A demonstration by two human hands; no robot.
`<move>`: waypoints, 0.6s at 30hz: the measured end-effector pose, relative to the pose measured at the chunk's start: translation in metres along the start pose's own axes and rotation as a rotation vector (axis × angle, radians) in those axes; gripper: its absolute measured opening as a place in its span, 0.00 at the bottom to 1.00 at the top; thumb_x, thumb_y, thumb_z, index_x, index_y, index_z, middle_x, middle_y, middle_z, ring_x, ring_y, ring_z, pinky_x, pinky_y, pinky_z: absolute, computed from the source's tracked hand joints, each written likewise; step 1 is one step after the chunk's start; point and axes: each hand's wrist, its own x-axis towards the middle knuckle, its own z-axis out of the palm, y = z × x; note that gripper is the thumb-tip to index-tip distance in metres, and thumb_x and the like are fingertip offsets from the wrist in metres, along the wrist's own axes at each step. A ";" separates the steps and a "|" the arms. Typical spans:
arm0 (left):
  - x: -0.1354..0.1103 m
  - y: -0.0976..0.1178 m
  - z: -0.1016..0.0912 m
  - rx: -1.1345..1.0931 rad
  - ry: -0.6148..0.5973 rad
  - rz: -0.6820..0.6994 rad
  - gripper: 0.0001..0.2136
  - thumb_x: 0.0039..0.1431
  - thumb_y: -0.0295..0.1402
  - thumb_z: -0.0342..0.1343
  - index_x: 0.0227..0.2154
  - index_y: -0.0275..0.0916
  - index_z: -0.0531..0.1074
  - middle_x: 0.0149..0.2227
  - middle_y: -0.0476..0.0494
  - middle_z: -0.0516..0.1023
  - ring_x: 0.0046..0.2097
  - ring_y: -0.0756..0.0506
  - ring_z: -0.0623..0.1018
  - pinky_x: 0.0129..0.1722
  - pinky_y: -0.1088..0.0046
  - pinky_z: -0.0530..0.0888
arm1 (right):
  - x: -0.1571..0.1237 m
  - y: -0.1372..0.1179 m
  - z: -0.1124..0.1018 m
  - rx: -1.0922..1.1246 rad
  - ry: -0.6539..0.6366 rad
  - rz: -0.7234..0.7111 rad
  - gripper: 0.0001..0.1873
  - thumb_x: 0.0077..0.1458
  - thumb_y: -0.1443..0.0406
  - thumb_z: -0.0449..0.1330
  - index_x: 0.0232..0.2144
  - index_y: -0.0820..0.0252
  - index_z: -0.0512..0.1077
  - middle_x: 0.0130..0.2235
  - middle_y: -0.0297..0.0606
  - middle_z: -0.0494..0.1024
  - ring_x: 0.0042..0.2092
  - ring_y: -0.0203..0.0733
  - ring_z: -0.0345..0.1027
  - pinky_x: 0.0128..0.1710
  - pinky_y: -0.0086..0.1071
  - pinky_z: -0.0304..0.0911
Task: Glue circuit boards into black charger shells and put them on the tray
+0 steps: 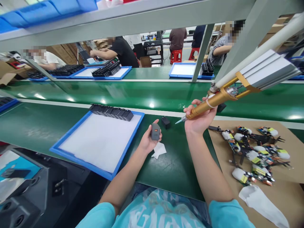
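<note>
My left hand (150, 139) is closed around a black charger housing (155, 131), whose port opening shows orange. My right hand (200, 118) grips a gold dispensing gun (201, 106) with a pale blue nozzle tip, which points down and left. That tip is apart from the housing in my left hand. Between the two hands, a second black charger (165, 122) with prongs lies on the green bench (175, 158). A crumpled white wipe (159, 150) lies just below my left hand. Part of a black piece (221, 107) shows behind my right hand.
Left of me is a blue-rimmed tray (71, 136) with a row of black chargers (111, 112). On the right, cardboard (289, 167) bears several circuit boards (258, 155) and a white cloth (263, 202). Several people work beyond the green belt (123, 91); a metal shelf (142, 19) hangs overhead.
</note>
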 end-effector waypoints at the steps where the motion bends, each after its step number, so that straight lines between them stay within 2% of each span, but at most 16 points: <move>1: -0.003 0.004 0.000 -0.055 -0.028 -0.018 0.29 0.60 0.54 0.39 0.60 0.46 0.58 0.35 0.44 0.71 0.29 0.50 0.69 0.27 0.73 0.68 | 0.000 0.000 0.000 0.001 0.005 0.001 0.19 0.56 0.49 0.43 0.34 0.55 0.62 0.26 0.27 0.70 0.16 0.30 0.61 0.21 0.30 0.61; 7: -0.017 0.018 0.000 -0.131 -0.064 0.042 0.28 0.61 0.53 0.37 0.60 0.47 0.59 0.34 0.45 0.69 0.26 0.52 0.65 0.26 0.73 0.67 | 0.001 0.001 -0.001 0.009 0.013 0.002 0.19 0.56 0.50 0.43 0.34 0.56 0.62 0.26 0.28 0.70 0.16 0.32 0.61 0.21 0.31 0.59; 11: -0.029 0.026 -0.004 -0.035 -0.003 0.132 0.28 0.61 0.53 0.40 0.60 0.46 0.57 0.33 0.45 0.69 0.27 0.51 0.69 0.27 0.72 0.69 | 0.002 0.001 -0.002 0.001 0.012 -0.009 0.19 0.55 0.49 0.43 0.34 0.56 0.62 0.26 0.28 0.70 0.16 0.32 0.61 0.20 0.31 0.59; 14: -0.044 0.043 -0.020 0.278 0.139 0.213 0.27 0.59 0.49 0.48 0.59 0.46 0.58 0.37 0.45 0.72 0.34 0.48 0.73 0.35 0.70 0.73 | 0.002 0.001 -0.003 -0.013 0.021 -0.018 0.21 0.55 0.47 0.43 0.34 0.56 0.63 0.26 0.28 0.70 0.16 0.32 0.61 0.20 0.30 0.59; 16: -0.050 0.057 -0.042 0.642 0.267 0.254 0.27 0.58 0.48 0.52 0.59 0.47 0.58 0.40 0.45 0.73 0.40 0.45 0.75 0.41 0.68 0.73 | 0.003 0.001 -0.003 -0.015 0.026 -0.023 0.21 0.54 0.47 0.43 0.33 0.56 0.63 0.25 0.28 0.70 0.16 0.31 0.61 0.19 0.30 0.59; 18: -0.051 0.071 -0.072 1.071 0.414 0.234 0.29 0.57 0.49 0.51 0.60 0.46 0.56 0.42 0.42 0.74 0.43 0.41 0.75 0.43 0.64 0.72 | 0.003 0.001 -0.003 -0.009 0.028 -0.023 0.21 0.54 0.47 0.43 0.33 0.56 0.63 0.25 0.27 0.70 0.16 0.32 0.61 0.19 0.30 0.59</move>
